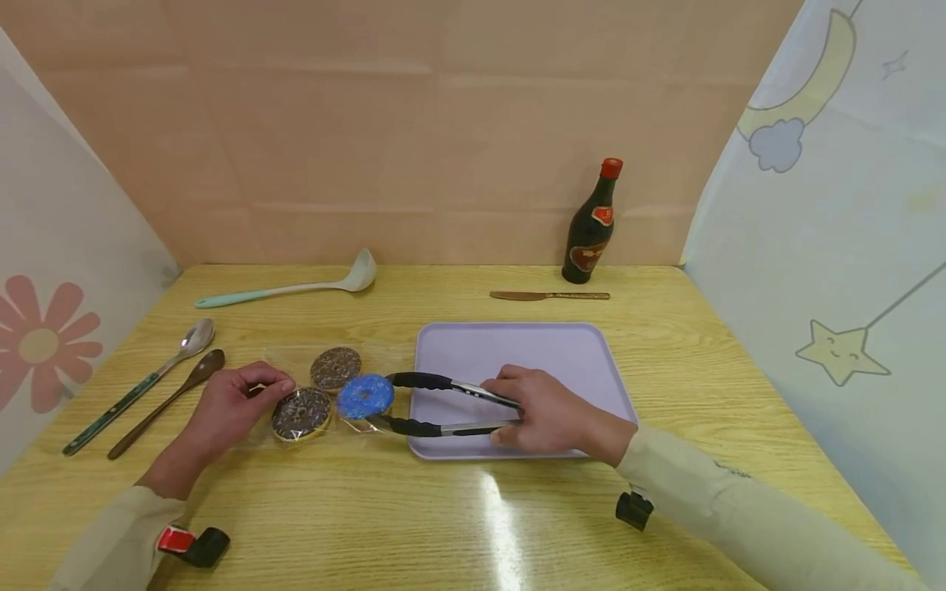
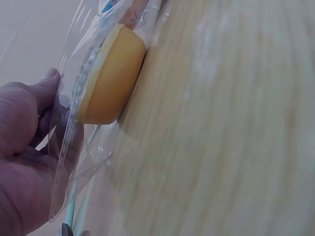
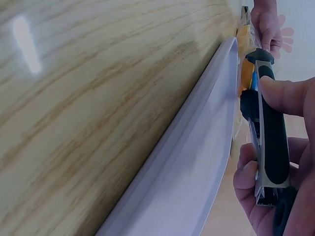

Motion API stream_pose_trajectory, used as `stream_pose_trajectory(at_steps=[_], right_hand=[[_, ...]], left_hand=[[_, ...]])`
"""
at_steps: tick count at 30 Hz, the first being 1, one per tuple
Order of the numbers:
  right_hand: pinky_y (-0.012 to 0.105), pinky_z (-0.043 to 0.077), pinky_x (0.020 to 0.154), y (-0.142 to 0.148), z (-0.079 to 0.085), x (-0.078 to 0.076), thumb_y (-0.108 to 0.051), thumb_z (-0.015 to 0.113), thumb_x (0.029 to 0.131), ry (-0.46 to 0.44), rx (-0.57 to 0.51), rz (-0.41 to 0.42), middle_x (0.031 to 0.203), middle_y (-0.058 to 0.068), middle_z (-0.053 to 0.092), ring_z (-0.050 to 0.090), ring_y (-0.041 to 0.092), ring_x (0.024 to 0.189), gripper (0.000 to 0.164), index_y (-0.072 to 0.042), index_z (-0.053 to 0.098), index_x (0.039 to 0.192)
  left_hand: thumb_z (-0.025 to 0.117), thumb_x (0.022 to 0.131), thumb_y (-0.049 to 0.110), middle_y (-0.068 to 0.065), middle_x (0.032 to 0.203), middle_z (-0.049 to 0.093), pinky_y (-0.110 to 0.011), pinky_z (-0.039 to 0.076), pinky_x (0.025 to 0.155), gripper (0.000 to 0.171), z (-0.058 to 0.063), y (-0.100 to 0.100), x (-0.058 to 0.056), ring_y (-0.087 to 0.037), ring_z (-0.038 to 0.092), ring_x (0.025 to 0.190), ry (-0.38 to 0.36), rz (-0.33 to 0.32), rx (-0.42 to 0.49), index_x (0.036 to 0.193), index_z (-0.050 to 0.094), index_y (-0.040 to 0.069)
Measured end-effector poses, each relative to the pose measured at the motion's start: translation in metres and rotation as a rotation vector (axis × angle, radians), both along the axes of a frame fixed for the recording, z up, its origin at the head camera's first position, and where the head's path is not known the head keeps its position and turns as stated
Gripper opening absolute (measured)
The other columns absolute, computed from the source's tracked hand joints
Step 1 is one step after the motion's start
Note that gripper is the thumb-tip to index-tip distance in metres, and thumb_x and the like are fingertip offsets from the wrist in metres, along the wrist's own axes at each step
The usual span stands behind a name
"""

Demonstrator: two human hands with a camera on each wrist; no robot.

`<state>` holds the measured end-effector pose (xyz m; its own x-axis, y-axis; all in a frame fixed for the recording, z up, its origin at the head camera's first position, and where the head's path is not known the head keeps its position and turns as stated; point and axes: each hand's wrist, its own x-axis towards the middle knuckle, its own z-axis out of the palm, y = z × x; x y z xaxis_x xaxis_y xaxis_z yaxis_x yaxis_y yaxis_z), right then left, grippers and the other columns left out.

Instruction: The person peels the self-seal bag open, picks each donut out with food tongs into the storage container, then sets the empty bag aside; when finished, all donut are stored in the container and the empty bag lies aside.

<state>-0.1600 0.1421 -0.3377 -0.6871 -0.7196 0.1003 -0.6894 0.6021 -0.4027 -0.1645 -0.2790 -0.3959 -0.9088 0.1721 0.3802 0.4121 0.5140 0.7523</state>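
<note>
My left hand [image 1: 225, 409] pinches the edge of a clear plastic wrapper [image 2: 69, 128] at its left side. In this wrapper lies a dark chocolate doughnut [image 1: 301, 413] with a yellow-orange base, close to my fingertips. A brown sprinkled doughnut [image 1: 336, 367] sits behind it, also on the plastic. My right hand [image 1: 550, 410] grips metal tongs [image 1: 421, 380] with black tips and black handle grips [image 3: 273, 132]. The tong tips stand on either side of a blue doughnut [image 1: 365, 396] at its right edge; whether they squeeze it I cannot tell.
Beneath the tongs lies a lilac tray [image 1: 510, 345]. A metal spoon [image 1: 144, 386] and a wooden spoon [image 1: 173, 400] lie at left, a ladle [image 1: 310, 287] behind. At the back right are a copper-coloured knife [image 1: 550, 295] and a dark bottle [image 1: 590, 234] with a red cap.
</note>
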Motion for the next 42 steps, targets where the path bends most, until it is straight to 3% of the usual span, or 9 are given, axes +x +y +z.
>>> stream_pose_trajectory(at_steps=[11,29,42], right_hand=[[0.03,0.04,0.067,0.027,0.001,0.006,-0.019,0.075,0.077,0.001,-0.037,-0.06,0.099,0.003,0.057,0.049,0.015,0.074,0.052,-0.001,0.06,0.123],[0.026,0.039,0.06,0.065,-0.009,0.005,-0.02,0.078,0.075,0.05,-0.104,-0.171,0.099,0.004,0.058,0.046,0.011,0.068,0.053,0.002,0.061,0.121],[0.028,0.036,0.059,0.083,-0.016,0.001,-0.02,0.079,0.075,0.089,-0.056,-0.283,0.093,0.004,0.056,0.044,0.014,0.069,0.053,0.003,0.062,0.119]], left_hand=[[0.064,0.09,0.003,-0.005,0.083,0.066,-0.017,0.045,0.062,0.009,0.003,-0.002,0.003,-0.007,0.057,0.073,-0.009,0.015,-0.004,0.089,0.071,-0.001],[0.063,0.09,-0.001,-0.001,0.081,0.066,-0.019,0.046,0.059,0.008,0.002,-0.004,0.004,-0.008,0.057,0.071,-0.004,-0.006,0.028,0.089,0.07,-0.004],[0.063,0.09,-0.001,-0.002,0.081,0.065,-0.019,0.045,0.058,0.008,0.003,-0.002,0.003,-0.009,0.057,0.07,0.004,-0.018,0.041,0.088,0.07,-0.004]])
